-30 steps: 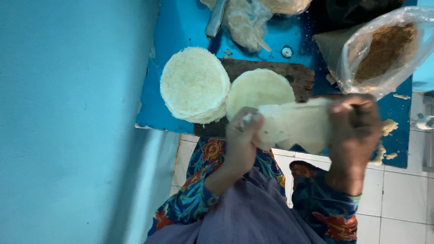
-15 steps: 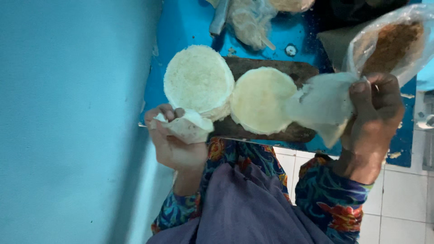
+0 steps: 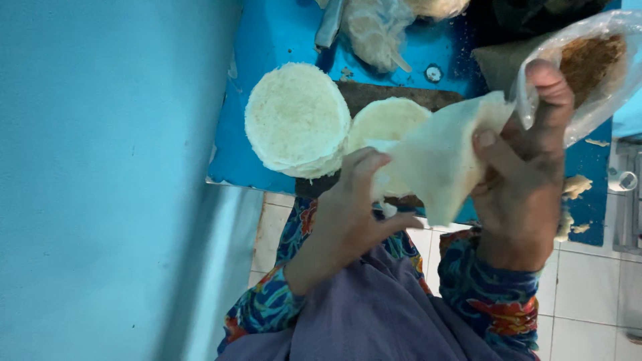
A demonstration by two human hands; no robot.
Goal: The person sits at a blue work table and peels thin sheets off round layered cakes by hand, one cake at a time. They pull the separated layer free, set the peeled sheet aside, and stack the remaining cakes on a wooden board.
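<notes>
My right hand (image 3: pixel 525 167) grips a thin, pale sheet of dough wrapper (image 3: pixel 438 160) and holds it up over the table edge. My left hand (image 3: pixel 354 210) touches the sheet's lower left edge with its fingertips. Behind them a flat round wrapper (image 3: pixel 381 120) lies on a dark wooden board (image 3: pixel 374 93). A thick round stack of wrappers (image 3: pixel 294 120) rests on the blue table (image 3: pixel 267 40) to the left of the board.
A clear plastic bag of brown filling (image 3: pixel 595 60) stands at the right. A crumpled plastic bag (image 3: pixel 374 27) lies at the table's far side. Dough scraps (image 3: pixel 572 200) lie near the right edge. A blue wall (image 3: pixel 100 167) runs along the left; white floor tiles (image 3: pixel 582 281) show below.
My left hand came back from the left, near the stack, to the sheet held by my right hand. The small piece it held is no longer seen.
</notes>
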